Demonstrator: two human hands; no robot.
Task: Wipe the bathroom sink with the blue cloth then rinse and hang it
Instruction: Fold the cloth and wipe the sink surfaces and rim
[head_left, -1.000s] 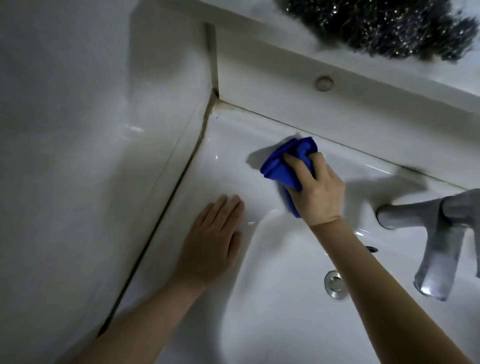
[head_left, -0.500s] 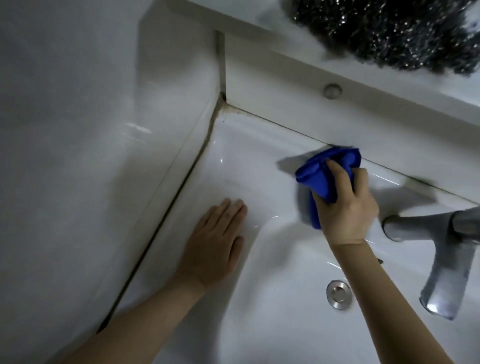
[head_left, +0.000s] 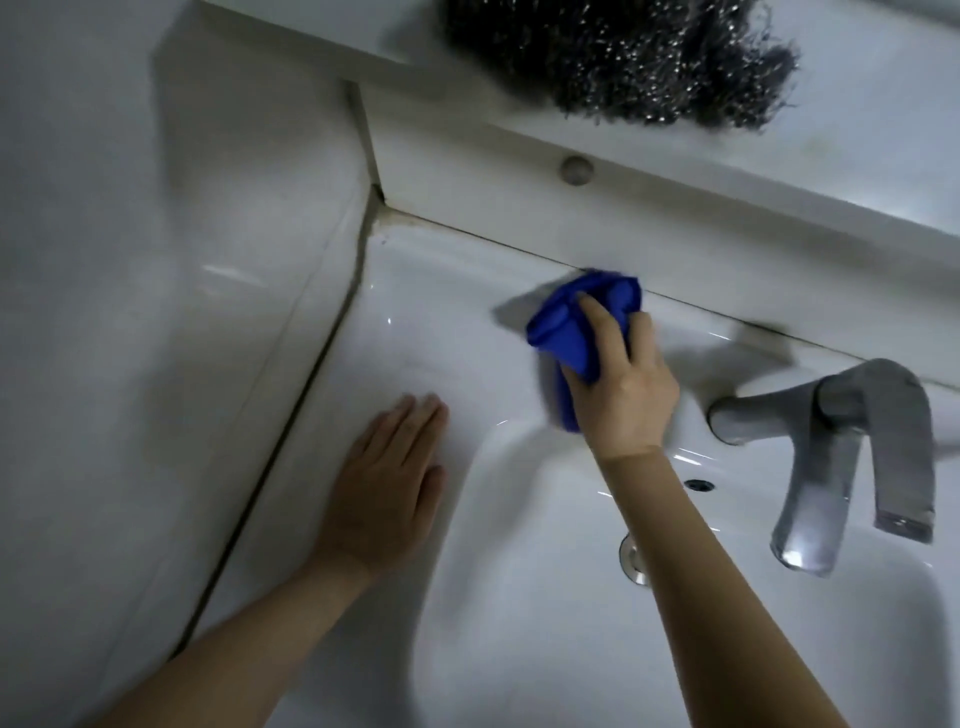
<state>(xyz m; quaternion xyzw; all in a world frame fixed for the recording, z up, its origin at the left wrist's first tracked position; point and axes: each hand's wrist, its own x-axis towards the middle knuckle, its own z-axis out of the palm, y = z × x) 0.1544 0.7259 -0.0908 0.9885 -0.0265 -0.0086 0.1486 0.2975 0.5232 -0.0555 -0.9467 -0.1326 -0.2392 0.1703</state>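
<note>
At the near edge of the view, two bare forearms are seen reaching in over one white sink (head_left: 519, 639). In the basin, one metal drain (head_left: 629, 560) is partly hidden behind the right forearm, and one small overflow hole (head_left: 698, 484) is set in the wall above it.

On the sink's left rim, the left hand (head_left: 384, 483) is laid flat, palm down. Its fingers are held straight and close together, nothing is held in them, and only the glazed rim is touched. Beside that rim, one dark, stained seam (head_left: 291, 431) is seen running along the tiled wall (head_left: 130, 312).

To the right, one grey metal tap (head_left: 857, 410) is mounted on the back deck, its spout hanging over the basin.

Farther back, between the tap and the left corner, the right hand (head_left: 631, 400) is pressed down on the deck. One blue cloth (head_left: 571, 325) is gripped in it, bunched. The fingers (head_left: 602, 332) are curled over the top of the cloth, and a fold is left hanging below the palm towards the basin's edge. The cloth's far edge is brought up against the seam under the white back panel (head_left: 701, 244); whether it is touched cannot be told.

On that panel, one round grey cap (head_left: 575, 170) is fixed. On the ledge (head_left: 857, 145) above it, one wad of steel wool (head_left: 623, 57) is lying, cut off by the top of the view.
</note>
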